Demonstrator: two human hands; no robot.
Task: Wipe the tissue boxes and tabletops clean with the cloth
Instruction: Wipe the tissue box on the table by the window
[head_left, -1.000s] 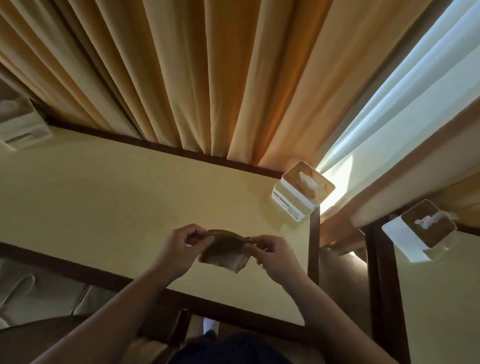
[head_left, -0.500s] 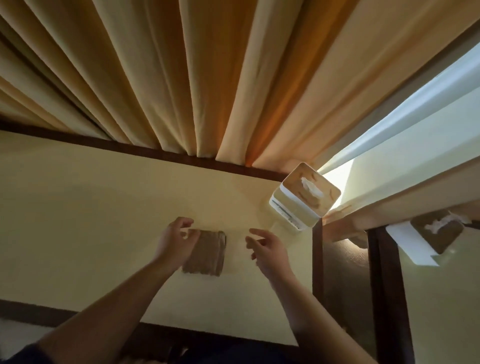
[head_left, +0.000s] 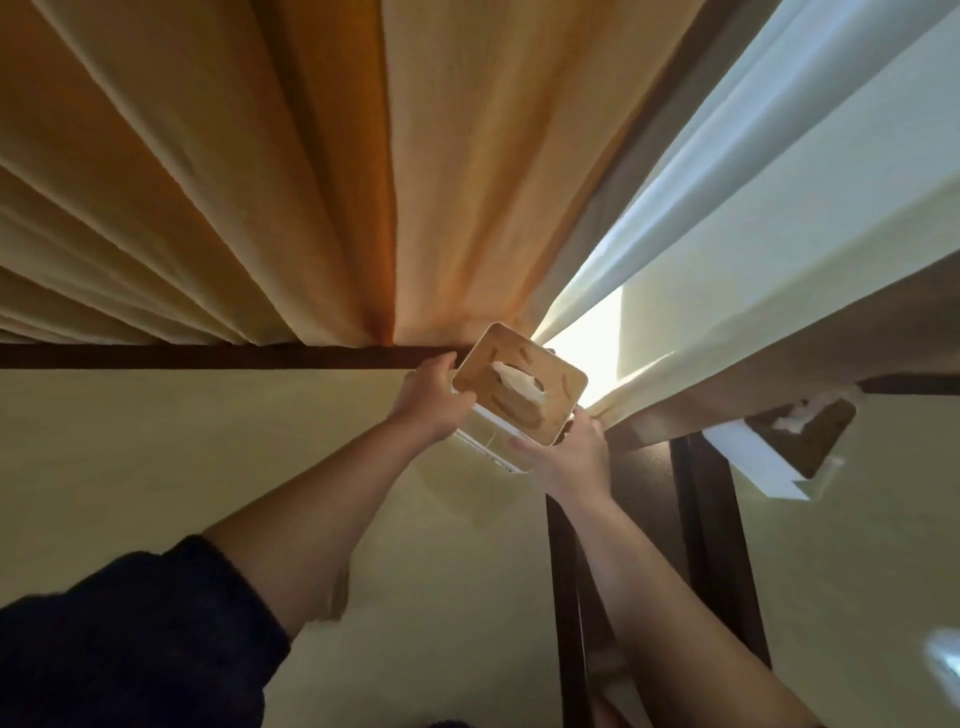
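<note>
A white tissue box (head_left: 519, 387) with a wooden lid and a tissue poking out is at the far right corner of the cream tabletop (head_left: 156, 467). It looks tilted and slightly raised, with a shadow beneath it. My left hand (head_left: 431, 400) grips its left side, fingers curled over the lid's edge. My right hand (head_left: 566, 452) holds its near right corner. A sliver of the brown cloth (head_left: 338, 597) shows on the table beside my left forearm, which hides the rest.
A second tissue box (head_left: 753, 462) stands on the neighbouring table (head_left: 857, 571) to the right, across a narrow gap. Dark wooden frames edge both tables. Orange and cream curtains (head_left: 311, 182) hang right behind the far edge, with bright window light at the corner.
Both hands let go of the cloth, which was laid on the table, and reached forward to the far right corner. They now hold the tissue box.
</note>
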